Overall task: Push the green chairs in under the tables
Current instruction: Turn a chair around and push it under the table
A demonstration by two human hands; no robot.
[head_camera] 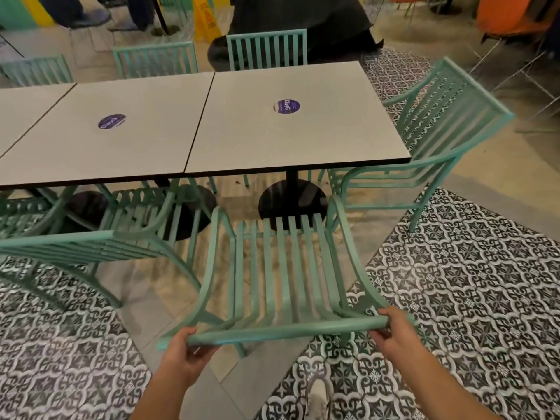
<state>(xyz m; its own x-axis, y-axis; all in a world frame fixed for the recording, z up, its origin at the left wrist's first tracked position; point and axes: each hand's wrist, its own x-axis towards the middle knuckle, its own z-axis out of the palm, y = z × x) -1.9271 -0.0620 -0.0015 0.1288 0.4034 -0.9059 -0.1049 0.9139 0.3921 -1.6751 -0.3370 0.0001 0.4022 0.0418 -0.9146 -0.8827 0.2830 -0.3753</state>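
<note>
Both hands curl their fingers round the top rail of a green slatted chair (281, 268): the left hand (185, 350) at its left end, the right hand (394, 331) at its right end. The chair faces the near edge of the right grey table (303, 140), its seat not yet under it. Another green chair (436, 140) stands angled by the table's right corner.

My forearms ran off the bottom edge. The white square tabletop (297, 128) hid most of its black round pedestal base (291, 201) and the seats of the mint-green slatted metal chairs on the far side (266, 48). The leftmost white tabletop (21, 110) was cut by the left edge. The round purple sticker (286, 106) carried lettering too small to read. My pale shoe (316, 398) was blurred.
</note>
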